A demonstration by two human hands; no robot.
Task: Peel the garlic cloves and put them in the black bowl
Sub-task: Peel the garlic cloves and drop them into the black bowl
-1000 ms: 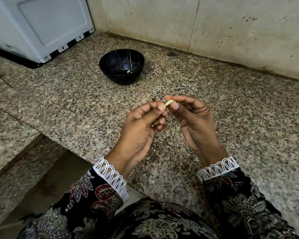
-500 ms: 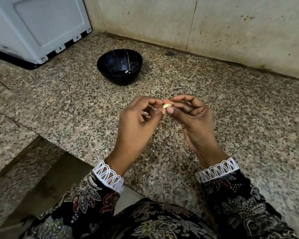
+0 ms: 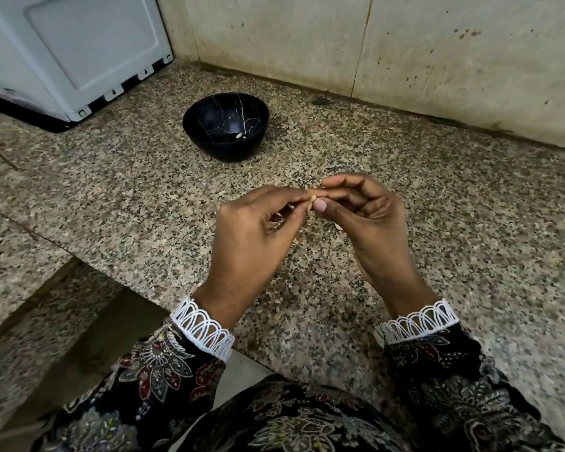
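Observation:
A small pale garlic clove is pinched between the thumb and fingers of my right hand. My left hand meets it from the left, its fingertips pinching at the clove's skin. Both hands hover above the speckled granite counter. The black bowl with thin white veins stands beyond my hands, slightly left, with one peeled clove inside it. Most of the held clove is hidden by my fingers.
A white appliance sits at the back left on a dark base. A stained tiled wall runs along the back. Bits of garlic skin lie on the counter under my hands. The counter edge drops away at the lower left.
My left hand has rolled over so its back faces up, and its fingers have closed in on the clove. The right hand keeps its pinch on the clove in about the same spot.

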